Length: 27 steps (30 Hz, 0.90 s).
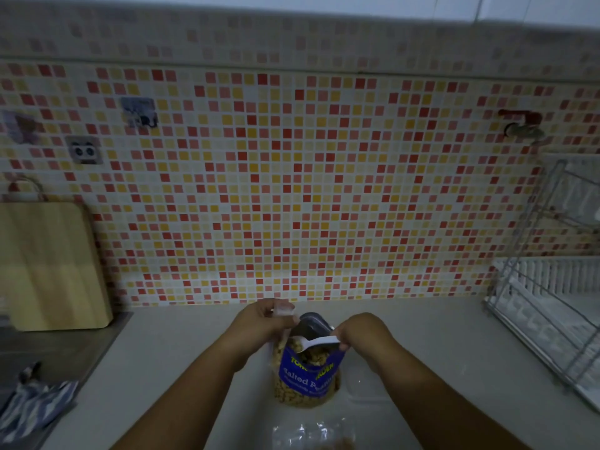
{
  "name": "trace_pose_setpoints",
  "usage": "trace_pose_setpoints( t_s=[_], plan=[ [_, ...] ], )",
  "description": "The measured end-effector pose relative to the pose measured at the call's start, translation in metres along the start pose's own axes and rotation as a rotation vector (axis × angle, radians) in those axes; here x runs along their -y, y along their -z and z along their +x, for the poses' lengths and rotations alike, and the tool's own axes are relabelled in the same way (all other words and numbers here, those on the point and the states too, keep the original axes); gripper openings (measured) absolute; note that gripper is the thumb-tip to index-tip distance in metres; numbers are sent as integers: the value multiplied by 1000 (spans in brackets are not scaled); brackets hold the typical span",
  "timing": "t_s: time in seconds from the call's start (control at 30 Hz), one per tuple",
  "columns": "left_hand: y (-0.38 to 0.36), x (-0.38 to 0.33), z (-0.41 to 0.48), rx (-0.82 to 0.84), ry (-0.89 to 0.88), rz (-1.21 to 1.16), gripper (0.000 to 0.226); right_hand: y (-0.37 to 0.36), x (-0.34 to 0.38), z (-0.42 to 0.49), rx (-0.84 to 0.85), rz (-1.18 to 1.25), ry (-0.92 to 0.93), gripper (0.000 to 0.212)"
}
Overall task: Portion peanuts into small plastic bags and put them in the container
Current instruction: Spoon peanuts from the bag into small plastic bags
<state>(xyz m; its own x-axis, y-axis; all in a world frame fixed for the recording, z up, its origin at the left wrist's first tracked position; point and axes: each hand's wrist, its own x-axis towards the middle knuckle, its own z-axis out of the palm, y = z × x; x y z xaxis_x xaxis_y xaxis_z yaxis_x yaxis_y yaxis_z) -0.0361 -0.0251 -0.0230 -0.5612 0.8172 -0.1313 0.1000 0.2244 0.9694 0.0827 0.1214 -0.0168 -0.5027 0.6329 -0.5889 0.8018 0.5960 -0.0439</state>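
A wooden cutting board (48, 264) is leaning against the mosaic tiled wall (292, 190) at the left, behind a steel sink (58, 349). A striped cloth (35, 407) is lying by the sink's near edge. A wire dish rack (545, 287) is standing on the worktop (168, 345) at the right, below a tap (522, 128).

I have a single wide-angle view, worn on the person's head, facing forward and tilted down. The tiled wall (292, 190) fills the upper two thirds of the frame; the desk (168, 358) takes the bottom third. The left hand (259, 319) and right hand (357, 331) sit close to the lens, low and centre. Lines bow near the edges, by the cutting board (48, 264) at left and dish rack (545, 303) at right.
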Motion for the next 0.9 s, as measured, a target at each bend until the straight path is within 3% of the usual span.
trace_pose_setpoints(
  t_s=[0.27,0.57,0.8,0.9],
  plan=[
    [9,-9,-2,-38,-42,3,26,2,-23,12,44,-148,12,41],
    [-4,-10,-3,-41,-132,533,46,39,-44,-5,-7,-139,-71,51],
    [-20,-13,0,-26,-181,700,53,53,-32,-31,-25,-202,-44,51],
    [-26,-15,1,-26,-204,713,52,46,-19,-50,-179,-188,40,45]
  ],
)
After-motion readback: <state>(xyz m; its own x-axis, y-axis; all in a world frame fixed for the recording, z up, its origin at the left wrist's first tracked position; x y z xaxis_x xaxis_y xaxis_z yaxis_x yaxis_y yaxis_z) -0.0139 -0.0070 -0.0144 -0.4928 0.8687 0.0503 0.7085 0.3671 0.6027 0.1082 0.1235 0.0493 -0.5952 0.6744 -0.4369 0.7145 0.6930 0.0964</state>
